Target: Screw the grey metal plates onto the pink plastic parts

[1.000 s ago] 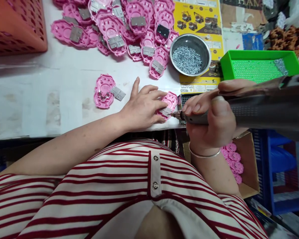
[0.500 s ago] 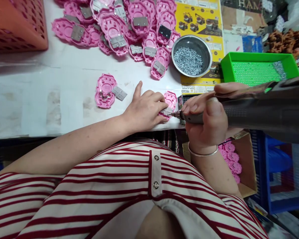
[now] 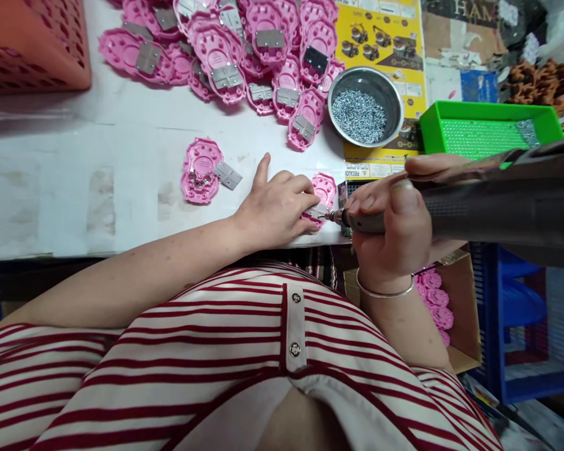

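Observation:
My left hand [image 3: 279, 207] grips a pink plastic shell [image 3: 326, 186] against the white table, its thumb stretched out to the side. A grey cover plate [image 3: 316, 212] lies on that shell, partly under my fingers. My right hand [image 3: 395, 219] is wrapped round an electric screwdriver [image 3: 479, 203], held level. The screwdriver's tip meets the grey plate; whether a screw is under it is too small to tell. Left of my left hand lies another pink shell [image 3: 202, 164] with metal contacts, a loose grey plate [image 3: 228, 175] touching its edge.
Many pink shells with grey plates [image 3: 225, 76] are heaped at the back. A steel bowl of screws [image 3: 390, 94] stands near a green tray [image 3: 493, 113]. An orange basket [image 3: 32, 47] occupies the back left. Below the table's right side is a carton [image 3: 465, 313] of pink parts.
The view has shifted very slightly. Both hands, the pink shell and the screwdriver keep practically the same places, with the tip still at the grey plate.

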Tool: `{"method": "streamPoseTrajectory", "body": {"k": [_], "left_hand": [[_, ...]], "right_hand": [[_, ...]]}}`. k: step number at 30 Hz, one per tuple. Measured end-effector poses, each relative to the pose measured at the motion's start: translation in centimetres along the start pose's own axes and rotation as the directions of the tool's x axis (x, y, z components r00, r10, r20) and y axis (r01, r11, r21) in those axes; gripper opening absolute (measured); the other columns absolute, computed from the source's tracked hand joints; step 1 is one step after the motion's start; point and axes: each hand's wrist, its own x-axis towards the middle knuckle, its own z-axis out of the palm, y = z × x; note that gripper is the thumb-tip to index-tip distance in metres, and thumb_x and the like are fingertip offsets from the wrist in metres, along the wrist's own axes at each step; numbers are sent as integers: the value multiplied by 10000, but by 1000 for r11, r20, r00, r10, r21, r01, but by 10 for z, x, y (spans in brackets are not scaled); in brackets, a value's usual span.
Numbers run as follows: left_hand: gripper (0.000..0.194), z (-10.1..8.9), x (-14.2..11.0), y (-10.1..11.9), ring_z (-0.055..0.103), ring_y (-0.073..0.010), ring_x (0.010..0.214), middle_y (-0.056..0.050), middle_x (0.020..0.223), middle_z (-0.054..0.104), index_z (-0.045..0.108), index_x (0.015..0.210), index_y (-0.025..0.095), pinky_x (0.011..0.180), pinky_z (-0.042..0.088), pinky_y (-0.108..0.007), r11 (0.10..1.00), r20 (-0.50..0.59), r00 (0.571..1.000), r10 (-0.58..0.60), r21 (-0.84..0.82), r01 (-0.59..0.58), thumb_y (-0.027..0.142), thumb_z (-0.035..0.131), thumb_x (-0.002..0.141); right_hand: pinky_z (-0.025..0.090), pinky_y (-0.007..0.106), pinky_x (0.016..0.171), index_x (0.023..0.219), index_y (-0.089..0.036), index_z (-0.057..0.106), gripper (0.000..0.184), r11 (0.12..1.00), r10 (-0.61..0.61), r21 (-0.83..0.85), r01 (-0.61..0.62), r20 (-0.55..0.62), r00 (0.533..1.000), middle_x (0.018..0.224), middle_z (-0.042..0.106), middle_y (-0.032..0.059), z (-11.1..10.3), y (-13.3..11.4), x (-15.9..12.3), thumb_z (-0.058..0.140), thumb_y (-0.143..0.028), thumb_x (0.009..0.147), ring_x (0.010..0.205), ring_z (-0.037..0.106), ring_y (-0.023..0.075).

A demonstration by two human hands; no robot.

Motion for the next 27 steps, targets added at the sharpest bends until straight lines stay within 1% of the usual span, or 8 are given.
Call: {"method": "streamPoseTrajectory", "body": {"k": [4,6,9,11,16,19,23,27], "left_hand": [[285,0,-1,0,631,-338,1111,-89,1150,701,759,1102,213,1174,181,-766,1000,8,1000,7,7,-7,383,735,874],[277,1,-1,-1,631,-336,1110,-88,1148,699,757,1096,214,1175,180,-764,1000,1,1000,12,5,-12,381,731,876],[266,1,0,0,631,-332,1107,-85,1142,699,758,1090,219,1175,175,-764,1000,-1,1000,11,9,-11,379,726,881],[274,1,0,0,629,-333,1113,-85,1149,698,758,1094,216,1174,174,-764,1000,12,1000,5,20,-5,382,731,878],[284,-1,0,2,622,-320,1125,-76,1173,695,752,1111,220,1185,176,-743,999,30,1000,-6,33,5,397,721,891],[282,0,-1,1,619,-316,1123,-73,1172,693,752,1115,225,1187,168,-739,1000,22,1000,-5,31,4,403,707,901],[280,1,-1,1,618,-320,1123,-72,1169,695,753,1115,227,1183,168,-742,1000,14,1000,-2,27,1,400,707,899],[290,0,0,1,621,-325,1121,-79,1165,697,754,1121,220,1179,172,-750,1000,14,1000,-1,26,0,393,720,890]], "right_hand": [[436,299,466,1008,-358,590,257,1000,-2,-30,1,-32,999,714,517,-52,-1,2,1,677,-519,828,442,405,83],[424,298,477,891,-314,553,252,999,19,-36,-20,-21,1000,641,473,-55,-3,5,0,668,-531,830,446,415,92],[396,297,475,641,-243,424,423,998,65,-9,-65,36,997,578,403,-44,-7,8,-1,666,-543,817,456,426,93],[400,299,487,585,-227,376,477,996,89,14,-90,66,994,580,385,-38,-10,7,-1,664,-523,823,465,421,93],[403,311,533,596,-236,485,433,994,102,-59,-95,130,986,591,377,-23,-11,-3,0,573,-535,897,501,439,107],[414,307,546,597,-237,517,413,992,126,-35,-122,132,983,598,390,-22,-10,-6,-1,597,-516,890,516,463,107],[421,303,556,620,-244,524,365,991,117,48,-124,125,985,629,407,-26,-13,-1,-2,609,-476,889,521,458,102],[408,310,569,643,-264,570,352,996,86,-1,-87,163,983,634,399,-15,-19,7,-3,538,-468,928,535,434,117]]}}
